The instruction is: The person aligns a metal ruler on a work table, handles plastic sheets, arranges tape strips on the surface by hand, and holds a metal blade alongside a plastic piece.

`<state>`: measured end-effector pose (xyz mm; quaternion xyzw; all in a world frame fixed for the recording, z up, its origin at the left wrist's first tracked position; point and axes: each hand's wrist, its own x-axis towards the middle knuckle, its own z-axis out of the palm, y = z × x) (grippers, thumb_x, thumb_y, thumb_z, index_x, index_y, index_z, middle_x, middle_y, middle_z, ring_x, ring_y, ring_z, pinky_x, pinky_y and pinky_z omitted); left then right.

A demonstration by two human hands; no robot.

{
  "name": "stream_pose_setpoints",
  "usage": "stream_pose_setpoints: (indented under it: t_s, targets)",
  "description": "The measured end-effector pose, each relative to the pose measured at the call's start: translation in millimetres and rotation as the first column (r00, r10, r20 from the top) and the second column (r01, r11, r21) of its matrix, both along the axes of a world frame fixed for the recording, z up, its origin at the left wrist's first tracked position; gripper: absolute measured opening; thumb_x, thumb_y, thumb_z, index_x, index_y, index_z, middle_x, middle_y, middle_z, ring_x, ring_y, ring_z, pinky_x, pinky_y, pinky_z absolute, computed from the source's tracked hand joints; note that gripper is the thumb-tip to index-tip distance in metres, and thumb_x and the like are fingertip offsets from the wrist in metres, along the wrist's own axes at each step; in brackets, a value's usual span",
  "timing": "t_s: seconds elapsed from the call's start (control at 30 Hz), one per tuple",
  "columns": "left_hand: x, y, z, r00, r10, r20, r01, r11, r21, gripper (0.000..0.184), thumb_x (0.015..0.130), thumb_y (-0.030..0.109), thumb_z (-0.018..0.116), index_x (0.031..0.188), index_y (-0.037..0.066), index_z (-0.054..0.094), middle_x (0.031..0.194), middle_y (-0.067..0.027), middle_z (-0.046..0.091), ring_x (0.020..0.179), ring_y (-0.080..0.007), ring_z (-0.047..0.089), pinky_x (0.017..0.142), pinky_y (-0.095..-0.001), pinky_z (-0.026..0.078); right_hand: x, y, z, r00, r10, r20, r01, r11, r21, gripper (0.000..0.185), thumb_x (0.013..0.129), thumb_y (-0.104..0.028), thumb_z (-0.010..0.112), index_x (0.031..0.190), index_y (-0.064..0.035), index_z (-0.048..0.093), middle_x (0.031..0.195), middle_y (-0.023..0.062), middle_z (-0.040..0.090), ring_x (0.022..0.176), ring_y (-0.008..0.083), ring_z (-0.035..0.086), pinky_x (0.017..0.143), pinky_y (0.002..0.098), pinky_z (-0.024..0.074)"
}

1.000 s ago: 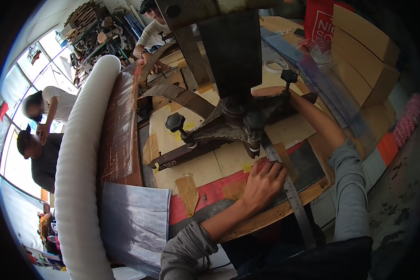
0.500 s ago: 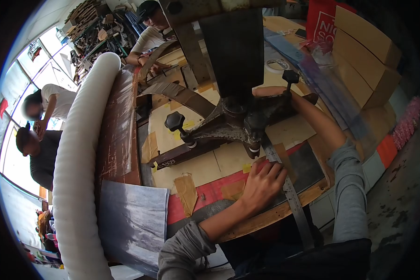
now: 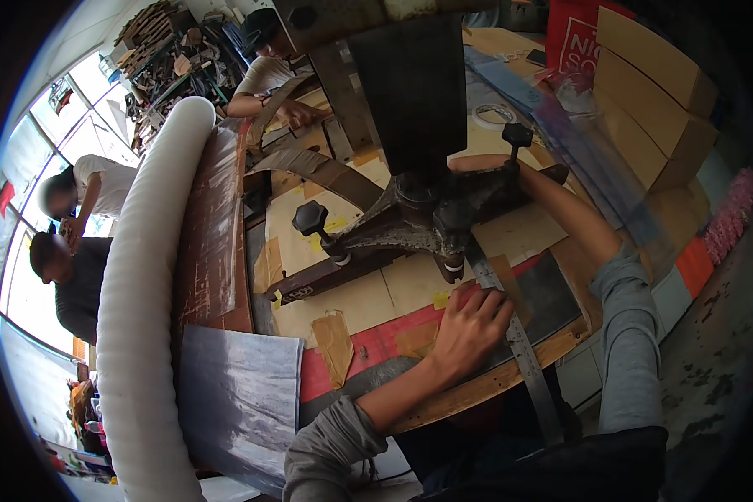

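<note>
My left hand (image 3: 473, 328) has its fingers bent down against the left edge of a long metal ruler (image 3: 527, 364), over the near part of the table. The ruler runs from under a dark iron clamp frame (image 3: 418, 217) with black knobs toward my body. My right arm reaches round the right side of the frame. Only part of my right hand (image 3: 481, 162) shows behind it, and its fingers are hidden by the metal post. Under the frame lies a pale board (image 3: 351, 305) with brown tape patches and a red strip (image 3: 376, 345) along its near side.
A long white foam roll (image 3: 146, 293) and a grey-blue sheet (image 3: 238, 393) lie at the left. Cardboard boxes (image 3: 648, 109), a tape roll (image 3: 494, 116) and clear plastic sheeting (image 3: 590, 163) are at the right. A co-worker (image 3: 268, 79) works across the table; two people stand at far left.
The co-worker's hand across the table has shifted slightly to the right. My own hands and the ruler stay essentially where they were.
</note>
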<state>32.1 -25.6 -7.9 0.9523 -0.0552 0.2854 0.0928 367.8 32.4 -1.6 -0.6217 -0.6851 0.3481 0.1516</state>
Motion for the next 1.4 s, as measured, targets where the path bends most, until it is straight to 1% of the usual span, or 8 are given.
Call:
stream_pose_setpoints:
  t_s: [0.23, 0.63, 0.83, 1.4]
  targets:
    - [-0.1, -0.2, 1.6, 1.000, -0.001, 0.010, 0.001, 1.000, 0.005, 0.019, 0.074, 0.012, 0.065, 0.092, 0.010, 0.063, 0.095, -0.0011, 0.064, 0.091, -0.0184, 0.063, 0.094, -0.0418, 0.043, -1.2, -0.1, -0.6, 1.000, 0.004, 0.000, -0.004, 1.000, -0.006, 0.024, 0.090, -0.019, 0.058, 0.105, -0.0006, 0.061, 0.097, 0.0066, 0.063, 0.092, 0.0132, 0.056, 0.085, 0.0286, 0.0432]
    - [-0.3, -0.8, 1.6, 1.000, -0.003, 0.012, 0.003, 1.000, -0.005, 0.018, 0.074, 0.011, 0.066, 0.092, 0.010, 0.062, 0.095, -0.0013, 0.064, 0.088, -0.0174, 0.064, 0.098, -0.0453, 0.041, -2.8, -1.1, -1.7, 1.000, 0.000, 0.007, 0.000, 1.000, -0.017, 0.023, 0.090, -0.019, 0.058, 0.103, -0.0001, 0.062, 0.095, 0.0062, 0.064, 0.090, 0.0125, 0.056, 0.083, 0.0284, 0.0438]
    - [-1.3, -2.3, 1.6, 1.000, 0.006, -0.015, -0.007, 1.000, -0.013, 0.020, 0.074, 0.011, 0.065, 0.094, 0.010, 0.062, 0.096, -0.0020, 0.064, 0.087, -0.0185, 0.065, 0.098, -0.0460, 0.041, -4.7, -0.2, 0.5, 1.000, 0.003, 0.009, -0.003, 1.000, -0.019, 0.023, 0.091, -0.019, 0.058, 0.102, 0.0001, 0.062, 0.094, 0.0060, 0.064, 0.089, 0.0122, 0.056, 0.082, 0.0283, 0.0441]
    - [-1.6, -2.6, 1.6, 1.000, 0.004, -0.003, -0.004, 1.000, -0.005, 0.022, 0.074, 0.010, 0.064, 0.096, 0.009, 0.062, 0.098, -0.0032, 0.064, 0.088, -0.0198, 0.066, 0.098, -0.0458, 0.041, -3.7, 0.6, 3.3, 1.000, 0.000, 0.016, 0.000, 1.000, -0.013, 0.023, 0.091, -0.020, 0.058, 0.100, 0.0007, 0.063, 0.090, 0.0053, 0.065, 0.086, 0.0114, 0.057, 0.081, 0.0280, 0.0451]
